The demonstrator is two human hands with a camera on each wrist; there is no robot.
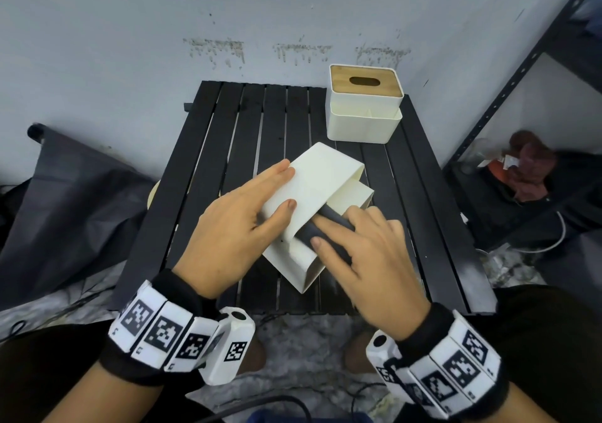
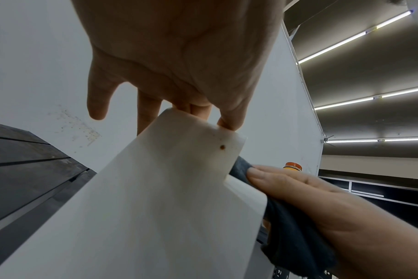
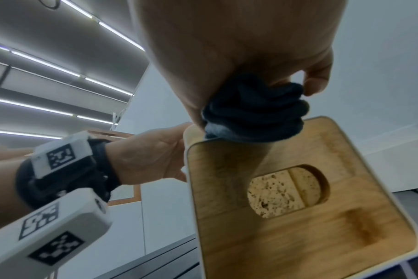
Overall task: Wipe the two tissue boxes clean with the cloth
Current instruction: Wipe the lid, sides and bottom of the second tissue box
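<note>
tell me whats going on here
A person seems to be wiping a white box lying on its side on the black slatted table. The left hand rests on top to steady it, while the right hand holds a bunched dark cloth against it. A matching box stands upright at the far right.

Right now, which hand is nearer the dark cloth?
Right. The right hand holds the dark cloth, pressing it against the white box; the left hand rests on that box's top, beside the cloth.
</note>
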